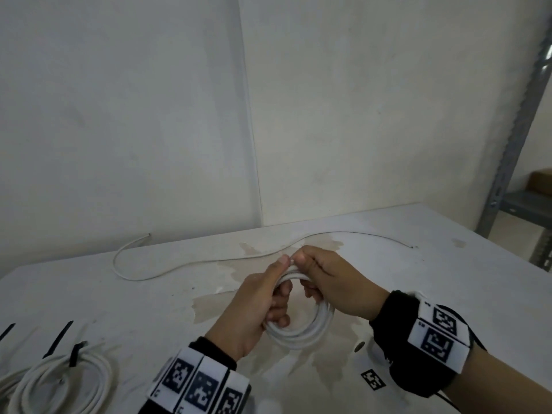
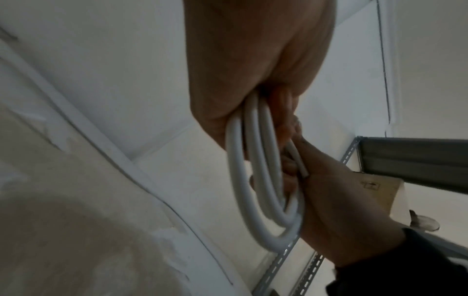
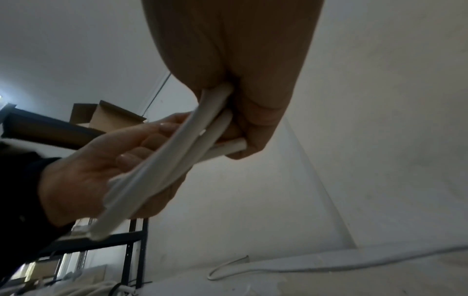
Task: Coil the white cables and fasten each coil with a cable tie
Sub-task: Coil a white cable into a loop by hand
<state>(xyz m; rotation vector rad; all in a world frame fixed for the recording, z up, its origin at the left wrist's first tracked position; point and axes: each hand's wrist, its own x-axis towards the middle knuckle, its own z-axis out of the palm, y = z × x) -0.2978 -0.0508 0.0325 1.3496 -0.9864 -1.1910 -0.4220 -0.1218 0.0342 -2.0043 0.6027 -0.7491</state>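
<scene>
Both hands hold a white cable coil (image 1: 301,333) above the table's middle. My left hand (image 1: 260,303) grips the coil's left side, with its fingers curled through the ring. My right hand (image 1: 328,282) grips the top right of the coil, thumb meeting the left thumb. In the left wrist view the coil (image 2: 255,180) hangs from my left hand (image 2: 253,60), and a cut cable end (image 2: 301,170) lies against the right hand (image 2: 341,210). In the right wrist view the coil (image 3: 162,170) runs between both hands. A loose white cable (image 1: 185,267) lies uncoiled farther back.
A finished coil (image 1: 62,380) with a black cable tie (image 1: 76,352) lies at the near left. Two loose black ties (image 1: 59,337) lie beside it. The white table (image 1: 448,279) is stained in the middle. A metal shelf (image 1: 525,201) stands at the right.
</scene>
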